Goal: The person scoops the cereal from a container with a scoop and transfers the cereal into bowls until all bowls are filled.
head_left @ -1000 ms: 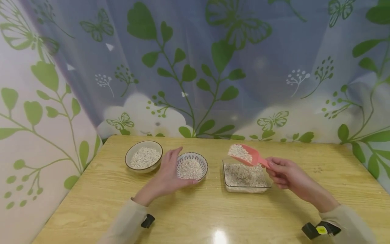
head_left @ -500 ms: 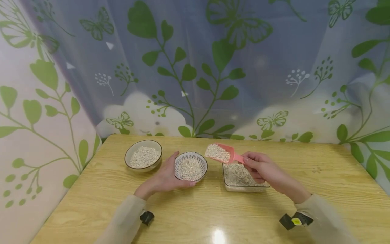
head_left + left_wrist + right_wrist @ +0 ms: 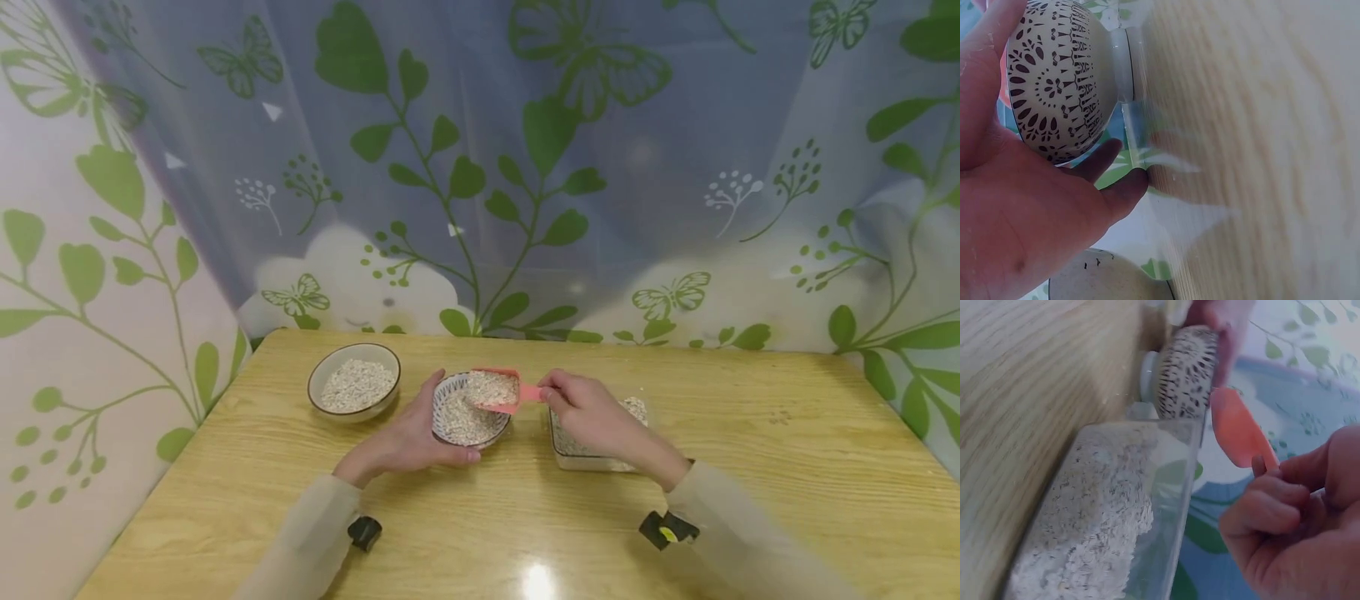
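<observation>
My left hand [image 3: 408,437] holds a small patterned bowl [image 3: 1060,81] of oat flakes, thumb on the near side and fingers at the far side. In the left wrist view the bowl's foot stands at the tabletop. My right hand [image 3: 592,421] pinches the handle of a pink scoop [image 3: 531,393]. The scoop's tip overlaps the bowl in the head view, and flakes lie from the scoop down onto the heap inside. Below the right forearm stands a clear rectangular container [image 3: 1175,544] of oat flakes, partly hidden in the head view.
A larger cream bowl [image 3: 318,392] with a dark rim, holding flakes, stands left of my left hand. The wooden table [image 3: 465,525] ends against a leaf-patterned curtain [image 3: 480,167] at the back. A few crumbs lie between the small bowl and the container.
My right hand has carried the loaded scoop leftward from above the container to the small bowl, and the scoop has tipped down over it. My left hand has stayed at the bowl.
</observation>
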Motion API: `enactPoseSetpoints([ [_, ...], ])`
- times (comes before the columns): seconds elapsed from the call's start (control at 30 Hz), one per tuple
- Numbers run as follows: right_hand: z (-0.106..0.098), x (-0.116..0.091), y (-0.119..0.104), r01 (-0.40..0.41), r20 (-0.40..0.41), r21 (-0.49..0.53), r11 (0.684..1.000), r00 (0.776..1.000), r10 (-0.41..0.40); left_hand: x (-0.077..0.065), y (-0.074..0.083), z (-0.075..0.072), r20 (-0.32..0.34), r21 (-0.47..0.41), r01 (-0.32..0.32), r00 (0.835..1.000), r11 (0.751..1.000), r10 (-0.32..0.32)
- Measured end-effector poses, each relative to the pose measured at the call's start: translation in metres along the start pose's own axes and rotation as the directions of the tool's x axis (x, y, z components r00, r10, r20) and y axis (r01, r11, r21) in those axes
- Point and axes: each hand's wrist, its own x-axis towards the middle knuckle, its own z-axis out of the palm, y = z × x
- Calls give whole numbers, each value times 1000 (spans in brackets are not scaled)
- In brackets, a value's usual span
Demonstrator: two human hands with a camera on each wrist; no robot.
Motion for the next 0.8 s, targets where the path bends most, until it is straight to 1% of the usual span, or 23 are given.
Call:
enactPoseSetpoints([
  [0.03,4,0,-2,50,-13,-83,995,999,-51,0,-1,0,2,0,2,1000,1000,-2],
  [0.07,8,0,-4,113,-27,-178,978,993,-119,0,-1,0,2,0,1,1000,1000,-1],
  [0.1,13,0,-6,174,-39,-282,943,981,-192,0,-1,0,2,1,2,1000,1000,-2],
  [0.13,17,0,-7,227,-45,-380,897,964,-263,0,-1,0,1,0,3,1000,1000,-3],
  [0.17,20,-1,-7,271,-49,-469,840,942,-331,0,-1,0,3,-3,1,1000,1000,-1],
  [0.2,24,-2,-7,301,-49,-554,776,919,-391,1,-1,0,4,-9,-1,1000,1000,1],
  [0.27,27,-3,-7,335,-37,-677,655,873,-486,0,0,0,9,-22,-5,1000,1000,6],
  [0.3,28,-4,-7,337,-30,-715,613,861,-508,0,1,0,12,-25,-7,1000,1000,7],
  [0.37,29,-6,-7,326,-20,-762,560,852,-523,0,1,0,16,-37,-9,1000,999,10],
  [0.4,28,-6,-7,317,-15,-780,540,853,-522,1,0,0,15,-35,-5,1000,999,6],
  [0.57,25,-11,-6,275,-19,-814,512,868,-497,0,-2,0,7,-7,17,1000,1000,-17],
  [0.67,24,-12,-3,265,-25,-824,502,866,-499,0,-2,0,3,1,18,1000,1000,-18],
  [0.7,23,-13,-2,265,-32,-817,513,866,-499,0,-2,0,2,2,17,1000,1000,-17],
  [0.73,23,-14,-1,266,-41,-805,530,867,-497,0,-2,1,-1,5,15,1000,1000,-15],
  [0.77,22,-14,0,265,-56,-788,556,868,-493,0,-1,1,-2,9,15,1000,1000,-15],
  [0.8,22,-15,0,263,-76,-764,589,871,-486,0,-1,1,-3,16,14,1000,1000,-14],
])
